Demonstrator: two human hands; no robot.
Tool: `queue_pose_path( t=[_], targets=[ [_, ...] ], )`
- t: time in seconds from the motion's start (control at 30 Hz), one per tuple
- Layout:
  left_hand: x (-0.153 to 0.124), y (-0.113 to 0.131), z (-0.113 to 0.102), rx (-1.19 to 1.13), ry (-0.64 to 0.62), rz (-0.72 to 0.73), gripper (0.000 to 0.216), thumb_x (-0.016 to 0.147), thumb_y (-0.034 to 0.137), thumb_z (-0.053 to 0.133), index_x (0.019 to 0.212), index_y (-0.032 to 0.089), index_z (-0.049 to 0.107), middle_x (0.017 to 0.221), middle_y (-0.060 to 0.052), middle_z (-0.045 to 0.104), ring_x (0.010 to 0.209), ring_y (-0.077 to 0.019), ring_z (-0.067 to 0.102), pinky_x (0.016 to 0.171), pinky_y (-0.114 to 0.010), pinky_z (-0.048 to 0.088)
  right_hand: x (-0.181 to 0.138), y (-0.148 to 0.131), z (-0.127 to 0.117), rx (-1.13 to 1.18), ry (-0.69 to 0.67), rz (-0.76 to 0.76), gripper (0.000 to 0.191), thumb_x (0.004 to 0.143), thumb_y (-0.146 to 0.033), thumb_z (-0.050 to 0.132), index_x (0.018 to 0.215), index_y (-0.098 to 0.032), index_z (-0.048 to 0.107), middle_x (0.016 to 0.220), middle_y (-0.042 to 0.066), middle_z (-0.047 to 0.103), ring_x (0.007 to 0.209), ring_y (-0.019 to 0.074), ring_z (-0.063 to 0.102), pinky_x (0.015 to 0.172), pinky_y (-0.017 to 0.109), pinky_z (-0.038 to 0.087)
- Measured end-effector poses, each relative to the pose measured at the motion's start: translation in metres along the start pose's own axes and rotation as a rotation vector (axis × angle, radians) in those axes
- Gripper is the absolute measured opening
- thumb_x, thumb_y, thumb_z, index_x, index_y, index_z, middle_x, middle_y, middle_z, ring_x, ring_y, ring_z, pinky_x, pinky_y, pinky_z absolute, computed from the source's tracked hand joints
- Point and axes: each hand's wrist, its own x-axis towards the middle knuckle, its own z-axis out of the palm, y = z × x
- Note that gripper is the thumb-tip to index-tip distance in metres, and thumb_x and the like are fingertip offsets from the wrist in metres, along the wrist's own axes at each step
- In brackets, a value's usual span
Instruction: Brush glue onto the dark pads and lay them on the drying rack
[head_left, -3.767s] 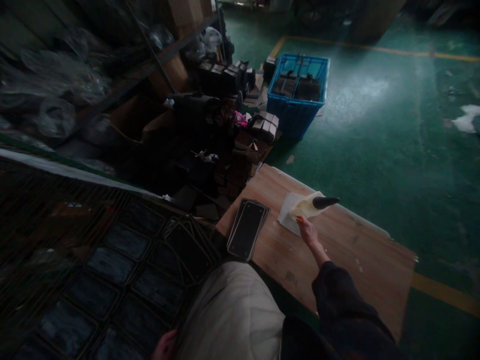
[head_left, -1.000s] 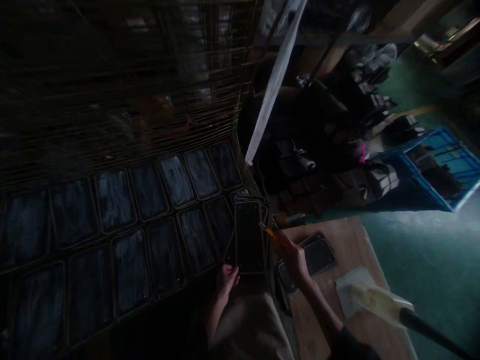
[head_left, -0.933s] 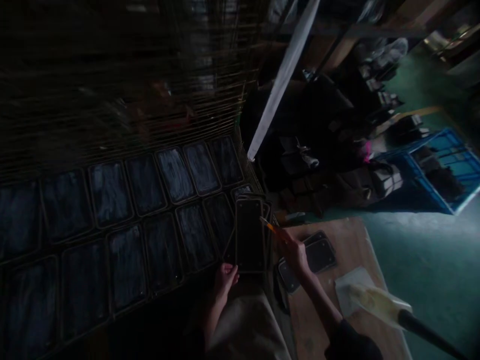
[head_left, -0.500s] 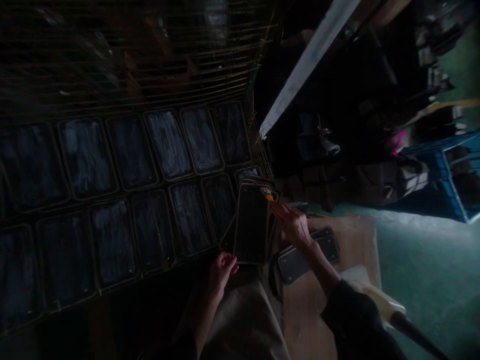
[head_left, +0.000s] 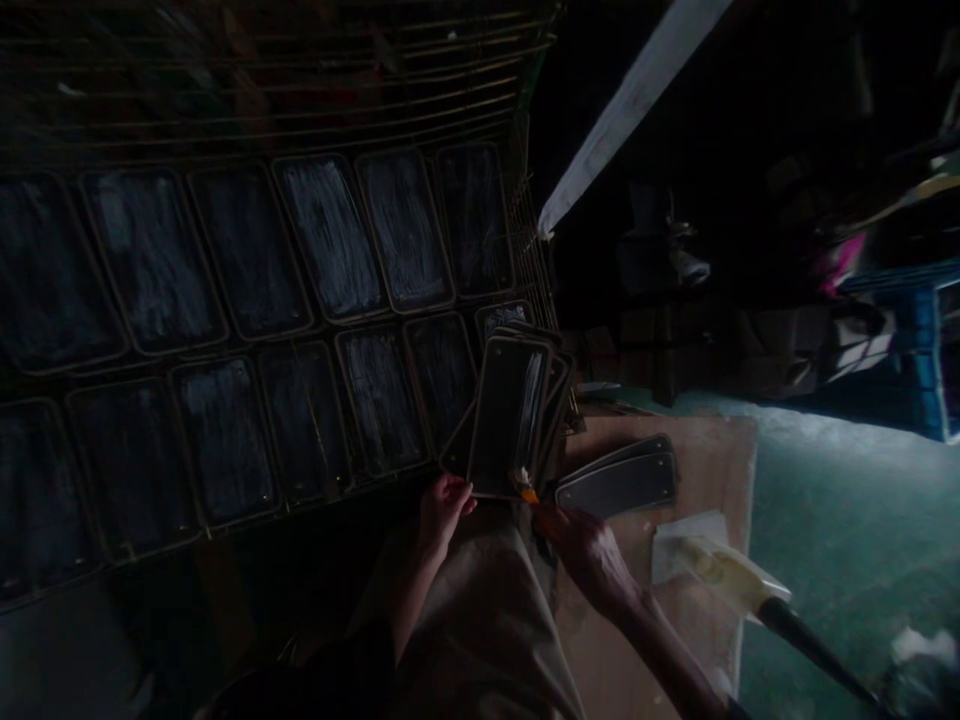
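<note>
Brush (head_left: 526,488) gripped by right hand (head_left: 592,560) touches dark panel (head_left: 499,410); left hand (head_left: 445,510) pinches its lower-left corner; yellowish container (head_left: 716,570), contents unclear, at right edge of surface (head_left: 712,460).

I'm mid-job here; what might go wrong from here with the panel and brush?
1. The dark panel may slip or twist: it lies askew on other panels, and the left grip steadies just one lower corner.
2. The right grip has the orange brush near the panel's lower edge, so pale coating could smear onto the trouser leg.
</note>
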Motion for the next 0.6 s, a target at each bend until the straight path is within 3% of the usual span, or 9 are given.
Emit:
queue_pose_path(
  t=[0.13,0.27,0.47,0.6],
  targets=[
    [-0.001,-0.002,-0.001,0.004,-0.011,0.019,0.04,0.059,0.041,0.082,0.077,0.014,0.059,0.061,0.0,0.064,0.051,-0.0134,0.065,0.047,-0.022,0.052,0.002,-0.005,0.002,0.061,-0.018,-0.029,0.027,0.101,-0.023,0.038,0.115,-0.02,0.062,0.071,0.002,0.062,0.059,0.0122,0.056,0.054,0.022,0.034],
    [0.0,-0.006,-0.002,0.02,-0.019,0.074,0.037,0.061,0.039,0.08,0.079,0.015,0.058,0.061,0.001,0.064,0.051,-0.0126,0.065,0.047,-0.021,0.051,0.039,0.006,-0.019,0.06,0.019,0.004,0.029,0.102,-0.033,0.039,0.115,-0.022,0.063,0.071,0.001,0.066,0.057,0.0123,0.06,0.052,0.021,0.036],
    [0.003,-0.009,-0.003,0.008,-0.018,0.084,0.04,0.059,0.042,0.081,0.077,0.016,0.058,0.06,0.002,0.063,0.049,-0.0131,0.064,0.046,-0.021,0.052,0.113,0.027,-0.07,-0.056,0.282,-0.03,0.03,0.101,-0.035,0.041,0.118,-0.021,0.062,0.089,0.005,0.071,0.071,0.015,0.065,0.061,0.023,0.043],
    [0.003,-0.01,-0.004,-0.01,-0.009,0.091,0.041,0.058,0.042,0.082,0.078,0.015,0.059,0.06,0.001,0.064,0.049,-0.0135,0.064,0.046,-0.022,0.052,0.142,0.033,-0.078,-0.181,0.375,-0.077,0.03,0.102,-0.034,0.041,0.117,-0.021,0.063,0.089,0.006,0.07,0.077,0.0163,0.065,0.065,0.024,0.043]
  ],
)
